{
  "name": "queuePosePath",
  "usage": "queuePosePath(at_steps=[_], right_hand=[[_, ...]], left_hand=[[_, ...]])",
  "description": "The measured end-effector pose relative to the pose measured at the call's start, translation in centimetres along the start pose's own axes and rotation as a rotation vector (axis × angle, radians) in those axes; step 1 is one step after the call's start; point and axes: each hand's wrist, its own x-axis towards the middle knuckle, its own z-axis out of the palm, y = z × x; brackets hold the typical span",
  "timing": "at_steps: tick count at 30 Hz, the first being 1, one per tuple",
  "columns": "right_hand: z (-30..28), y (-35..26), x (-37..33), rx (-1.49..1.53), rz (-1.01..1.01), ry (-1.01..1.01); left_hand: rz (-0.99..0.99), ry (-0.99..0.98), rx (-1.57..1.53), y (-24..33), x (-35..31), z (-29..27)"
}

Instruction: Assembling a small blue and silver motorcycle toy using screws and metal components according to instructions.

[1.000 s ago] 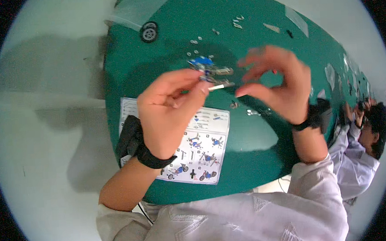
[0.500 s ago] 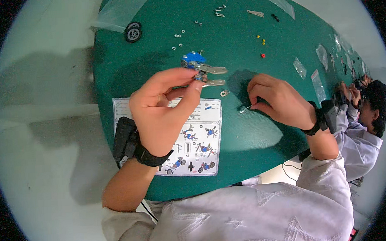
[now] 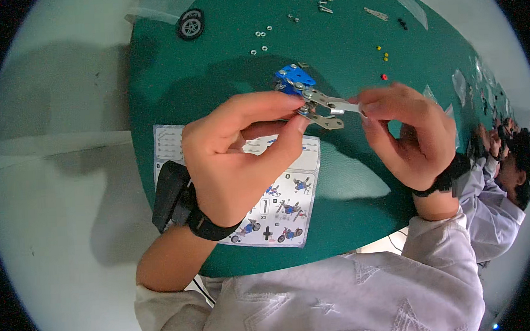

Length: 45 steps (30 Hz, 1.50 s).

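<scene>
We steady blue-and-metal assembly point(image 3: 296, 77), left hand point(image 3: 231, 155) fingers pinching mid-body so metal plates point(image 3: 328, 122) jut free; right hand point(image 3: 416, 133) fingers pinch slim pale piece point(image 3: 348, 108) near plates.

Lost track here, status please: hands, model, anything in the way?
Left hand pinching blue-and-silver model. Right hand holding slim pale piece, tip near the model's strips. Nothing seen blocking; paper sheet partly behind left hand.

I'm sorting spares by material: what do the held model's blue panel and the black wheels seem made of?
Blue panel: perhaps painted metal, given its thin, glossy sheet look, though plastic is possible.
Black wheels: dull tyres suggest rubber; grey spoked hubs look like moulded plastic.
</scene>
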Motion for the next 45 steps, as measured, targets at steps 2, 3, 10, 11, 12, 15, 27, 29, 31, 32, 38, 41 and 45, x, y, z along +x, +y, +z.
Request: queuePosePath(at_steps=[2, 3, 10, 11, 12, 15, 27, 29, 31, 32, 38, 41, 45], right_hand=[[0.0, 0.1, -0.3, -0.023, -0.037, -0.007], [0.0, 0.0, -0.4, -0.018, -0.041, -0.001], [0.0, 0.1, -1.0, -0.111, -0.045, -0.037], [0.4, 0.2, -1.0, -0.144, -0.070, -0.031], [0.8, 0.1, -0.9, -0.118, -0.036, -0.012], [0.9, 0.0, -0.8, -0.029, 0.061, -0.020], [0.5, 1.3, -0.5, 0.003, -0.076, -0.028], [0.5, 1.2, -0.5, -0.026, -0.098, -0.046], [0.5, 1.1, -0.3, -0.034, -0.100, -0.067], [0.5, 1.1, -0.3, -0.011, -0.090, -0.070], [0.2, 1.1, -0.1, 0.027, -0.020, -0.143], [0.1, 1.4, -0.2, 0.053, -0.012, -0.154], [1.0, 2.3, -0.5, 0.100, -0.077, -0.112]], left_hand=[[-0.012, -0.008, 0.028, 0.1, 0.0, -0.1], [0.001, -0.005, 0.028, 0.1, 0.1, 0.0], [-0.025, -0.009, 0.016, 0.4, 0.2, 0.1], [-0.020, -0.017, 0.020, 0.3, 0.2, 0.2], [-0.017, -0.018, 0.024, 0.2, 0.2, 0.1], [-0.020, -0.017, 0.023, 0.0, 0.2, 0.1], [0.006, -0.045, 0.080, 0.2, 0.3, -0.2], [0.002, -0.044, 0.072, 0.3, 0.2, -0.2], [-0.014, -0.048, 0.078, 0.6, 0.2, -0.2], [-0.011, -0.055, 0.085, 0.6, 0.2, -0.2], [-0.002, -0.071, 0.102, 0.1, 0.2, -0.3], [0.021, -0.068, 0.122, 0.0, 0.3, -0.3], [0.073, 0.002, 0.159, -0.8, 0.2, 0.1]])
